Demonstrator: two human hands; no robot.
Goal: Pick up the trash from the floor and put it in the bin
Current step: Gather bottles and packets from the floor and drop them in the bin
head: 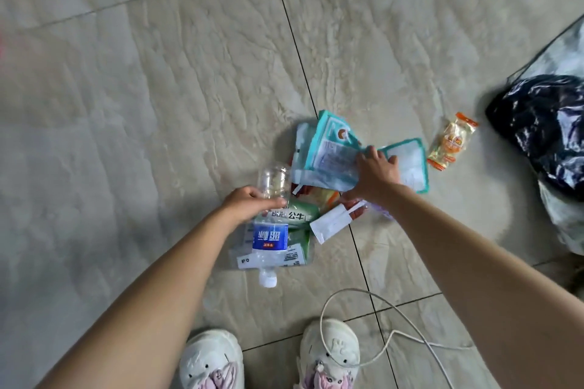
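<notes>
White sneakers point(211, 360) stand before a floor point(158, 104) litter pile, left hand point(249, 204) grasping a clear water bottle point(271, 224), right hand point(376, 172) pinching teal packets point(328, 151), which look slippery enough to slide free when lifted toward the bin bag point(546, 129).

Under the left hand point(248, 203), a clear bottle point(271, 230) with blue label; by the right hand point(374, 172), teal-edged packets point(328, 151); beyond, an orange-yellow wrapper point(452, 141).

both arms stretched down, l hand point(249, 203) fingers curled shut, r hand point(376, 172) fingers pinched
</notes>
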